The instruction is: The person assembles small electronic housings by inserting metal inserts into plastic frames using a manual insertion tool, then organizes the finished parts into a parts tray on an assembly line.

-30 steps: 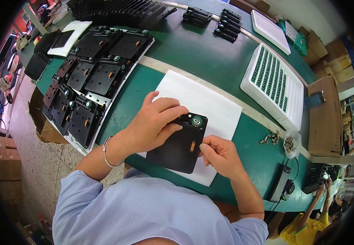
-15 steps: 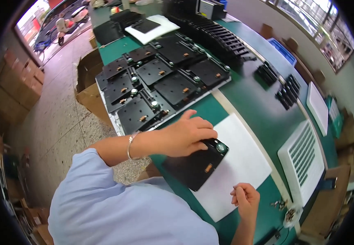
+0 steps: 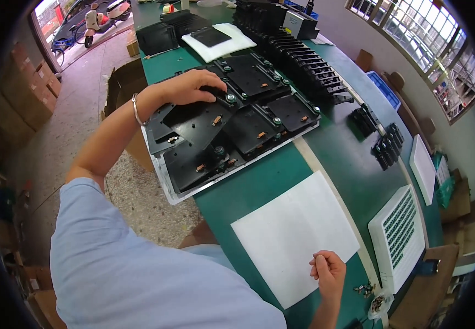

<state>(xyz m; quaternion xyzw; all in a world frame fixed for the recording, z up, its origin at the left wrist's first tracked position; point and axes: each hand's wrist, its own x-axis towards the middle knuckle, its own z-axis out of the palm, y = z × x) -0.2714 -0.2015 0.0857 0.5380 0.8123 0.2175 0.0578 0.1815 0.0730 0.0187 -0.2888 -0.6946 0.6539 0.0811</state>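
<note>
My left hand grips the far edge of a flat black plastic panel, fingers bent over a raised strip beside a round green-and-silver part. It holds the panel over a white-edged tray covered with several similar black panels, each with a small copper-coloured piece. Whether the held panel touches those below, I cannot tell. Above the near right part of a white foam sheet, my right hand is closed, thumb against curled fingers; anything inside is hidden.
A white tray of small green parts stands at the right, with a bag of small metal pieces nearby. Black blocks sit beyond it. A long row of black parts lies at the back. An open cardboard box is left of the table.
My left hand has carried the black panel off the white sheet, away and to the left, over the tray of panels. My right hand has hardly moved. The view has shifted slightly.
</note>
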